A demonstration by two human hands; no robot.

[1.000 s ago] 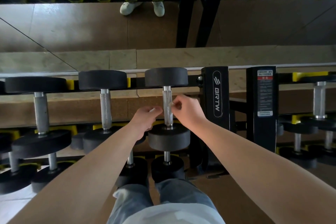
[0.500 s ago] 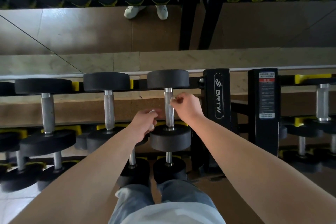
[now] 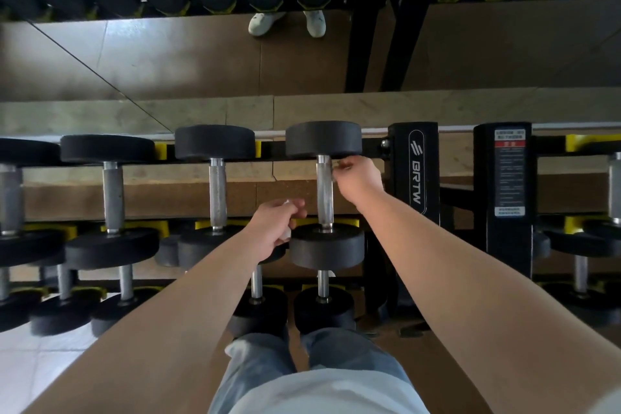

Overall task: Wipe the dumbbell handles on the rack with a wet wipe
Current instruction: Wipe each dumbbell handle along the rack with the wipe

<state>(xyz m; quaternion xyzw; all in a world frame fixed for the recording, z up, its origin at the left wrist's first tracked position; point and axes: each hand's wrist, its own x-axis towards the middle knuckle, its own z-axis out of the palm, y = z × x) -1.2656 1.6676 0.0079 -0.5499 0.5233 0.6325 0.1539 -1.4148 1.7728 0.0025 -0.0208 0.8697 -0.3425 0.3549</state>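
Handle (image 3: 325,191) of dumbbell (image 3: 326,247) nearest rack post (image 3: 415,171): long axis runs away from viewer. Right hand (image 3: 358,178) at far end, pinching white scrap (image 3: 334,175); left hand (image 3: 274,228), clutching wet wipe (image 3: 286,233), just beside near end.

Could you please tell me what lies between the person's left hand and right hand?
The knurled dumbbell handle lies between the left hand and the right hand, nearer the right one; the head view shows it.
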